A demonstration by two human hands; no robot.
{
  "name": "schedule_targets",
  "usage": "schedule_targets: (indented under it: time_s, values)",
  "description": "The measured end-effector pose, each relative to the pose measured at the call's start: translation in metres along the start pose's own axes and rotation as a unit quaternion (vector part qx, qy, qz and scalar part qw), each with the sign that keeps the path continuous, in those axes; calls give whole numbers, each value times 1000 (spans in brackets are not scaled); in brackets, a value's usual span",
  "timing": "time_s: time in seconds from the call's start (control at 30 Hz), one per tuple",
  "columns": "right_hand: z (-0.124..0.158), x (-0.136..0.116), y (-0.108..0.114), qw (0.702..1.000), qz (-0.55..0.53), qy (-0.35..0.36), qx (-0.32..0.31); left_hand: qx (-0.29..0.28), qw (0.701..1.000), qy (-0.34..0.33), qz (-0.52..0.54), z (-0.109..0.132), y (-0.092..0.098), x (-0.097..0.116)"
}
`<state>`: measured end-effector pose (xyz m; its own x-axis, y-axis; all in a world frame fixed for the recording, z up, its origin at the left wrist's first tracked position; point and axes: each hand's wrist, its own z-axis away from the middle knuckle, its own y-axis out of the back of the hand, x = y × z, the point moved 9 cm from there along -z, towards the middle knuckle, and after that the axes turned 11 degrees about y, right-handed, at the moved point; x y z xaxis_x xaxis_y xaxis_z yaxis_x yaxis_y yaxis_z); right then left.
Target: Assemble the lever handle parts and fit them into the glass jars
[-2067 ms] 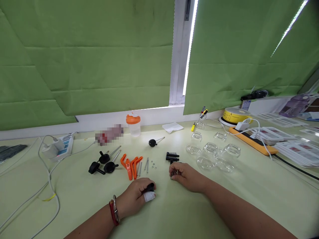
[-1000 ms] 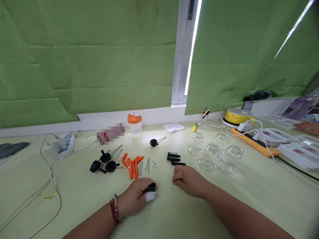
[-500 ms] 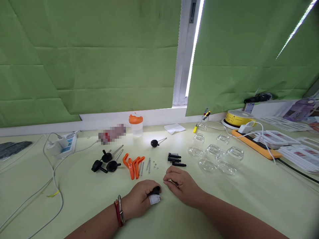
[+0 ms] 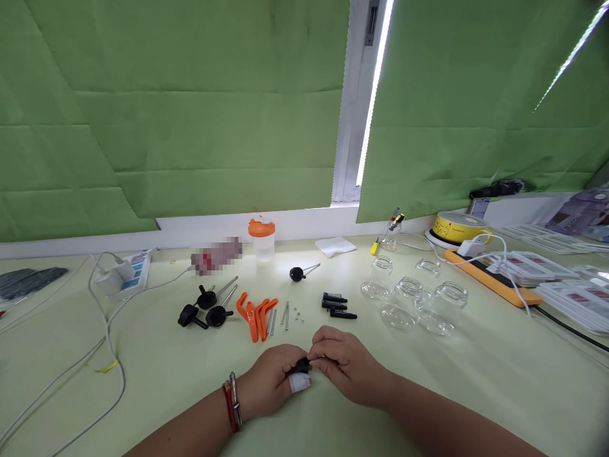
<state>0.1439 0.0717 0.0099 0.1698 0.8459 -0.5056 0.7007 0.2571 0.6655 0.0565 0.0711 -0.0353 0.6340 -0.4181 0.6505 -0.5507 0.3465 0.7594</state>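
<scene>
My left hand [image 4: 271, 384], white tape round one finger, is closed on a small black plastic part [image 4: 301, 365], mostly hidden in the grip. Its right end meets the fingertips of my right hand [image 4: 349, 365], pinched together; whatever they pinch is too small to make out. Beyond the hands lie orange plastic levers [image 4: 251, 320], thin metal screws [image 4: 285, 315] and several tiny metal bits [image 4: 298, 317]. Black tubular parts with springs [image 4: 337, 306] rest just past my right hand. To the left are black caps with metal tubes [image 4: 216, 316]; another black cap [image 4: 297, 274] sits farther back.
Several clear glass jars [image 4: 402, 311] stand on the right. Behind them are an orange power strip [image 4: 495, 276] and a yellow round tin [image 4: 457, 225]. An orange-lidded cup [image 4: 262, 240] is at the back. White cables [image 4: 118, 374] run across the table's left side.
My right hand has moved left, bringing its pinched fingertips against the black part in my left hand. The view has shifted slightly.
</scene>
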Motion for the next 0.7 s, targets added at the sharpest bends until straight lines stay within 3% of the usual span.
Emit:
schedule_targets:
  time_s: [0.7]
  values:
    - [0, -2, 0, 1000, 10, 16, 10, 0, 1000, -1, -1, -1, 0, -2]
